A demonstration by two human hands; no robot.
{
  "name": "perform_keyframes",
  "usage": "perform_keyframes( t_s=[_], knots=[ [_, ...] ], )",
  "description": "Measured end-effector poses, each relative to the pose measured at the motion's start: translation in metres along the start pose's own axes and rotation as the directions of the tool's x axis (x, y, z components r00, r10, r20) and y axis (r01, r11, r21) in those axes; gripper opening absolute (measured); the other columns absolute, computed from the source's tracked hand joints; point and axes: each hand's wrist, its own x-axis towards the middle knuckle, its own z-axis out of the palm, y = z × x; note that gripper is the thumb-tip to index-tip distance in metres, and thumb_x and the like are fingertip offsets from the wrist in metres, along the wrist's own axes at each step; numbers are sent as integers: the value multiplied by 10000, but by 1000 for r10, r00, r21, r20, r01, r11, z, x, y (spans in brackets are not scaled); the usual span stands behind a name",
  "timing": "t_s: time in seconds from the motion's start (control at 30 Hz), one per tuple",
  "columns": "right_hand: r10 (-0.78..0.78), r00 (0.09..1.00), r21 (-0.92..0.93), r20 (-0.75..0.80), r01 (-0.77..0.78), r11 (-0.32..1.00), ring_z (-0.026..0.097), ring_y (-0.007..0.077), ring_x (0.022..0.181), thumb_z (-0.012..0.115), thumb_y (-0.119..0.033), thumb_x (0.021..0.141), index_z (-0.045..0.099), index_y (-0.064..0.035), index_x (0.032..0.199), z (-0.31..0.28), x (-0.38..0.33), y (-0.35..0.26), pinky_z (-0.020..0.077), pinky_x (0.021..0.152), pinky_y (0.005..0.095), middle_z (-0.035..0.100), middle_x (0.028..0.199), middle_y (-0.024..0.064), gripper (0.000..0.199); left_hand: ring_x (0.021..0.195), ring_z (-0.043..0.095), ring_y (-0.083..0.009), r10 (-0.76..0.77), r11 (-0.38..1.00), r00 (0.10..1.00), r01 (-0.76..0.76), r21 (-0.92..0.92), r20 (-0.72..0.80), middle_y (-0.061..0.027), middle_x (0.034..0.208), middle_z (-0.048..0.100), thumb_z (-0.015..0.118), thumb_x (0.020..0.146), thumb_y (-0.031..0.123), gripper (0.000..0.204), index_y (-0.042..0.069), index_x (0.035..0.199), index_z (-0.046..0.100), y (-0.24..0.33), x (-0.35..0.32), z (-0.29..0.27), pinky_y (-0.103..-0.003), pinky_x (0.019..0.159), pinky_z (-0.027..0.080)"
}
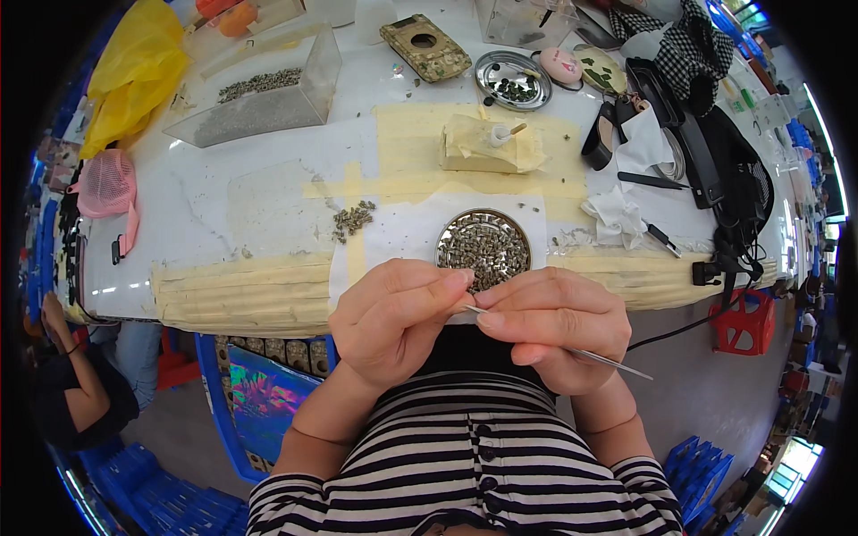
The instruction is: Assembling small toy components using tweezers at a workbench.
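- My left hand [393,317] is curled nearly closed, thumb and forefinger pinched at the tips; whatever sits between them is too small for me to make out.
- My right hand [554,326] is closed around a thin metal pick [585,355], whose tip reaches my left fingertips [460,280] while its tail sticks out to the lower right.
- Both hands meet just in front of my striped shirt [474,464], at the near edge of the worktop [268,196].
- A round dish [483,244] full of small grey metal pieces sits on the worktop just beyond my fingertips.
- A little loose heap [354,219] of the same pieces lies to the dish's left.
- Further back stand a clear box [268,94] of grey bits and a steel bowl [513,80].
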Motion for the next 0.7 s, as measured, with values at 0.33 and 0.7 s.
perform_keyframes(
  t_s=[0.33,0.7],
  knots=[
    [-63,996,-185,-69,50,981,673,240,854,728,-122,771,713,-22,987,-5,0,5,545,713,309,685,924,119,238,686,649,-218,24,1000,998,-23,17,-52,-131,819,683,735,723,-64,281,-27,989,653,1,-2,0,-273,598,521],
    [-68,998,-405,12,67,912,599,244,793,618,-391,846,681,-11,903,-13,-1,-11,505,698,352,578,859,98,389,693,646,-218,205,894,974,-227,386,98,-104,850,674,773,722,-5,285,1,974,641,12,4,-9,-288,584,539]
  ],
)
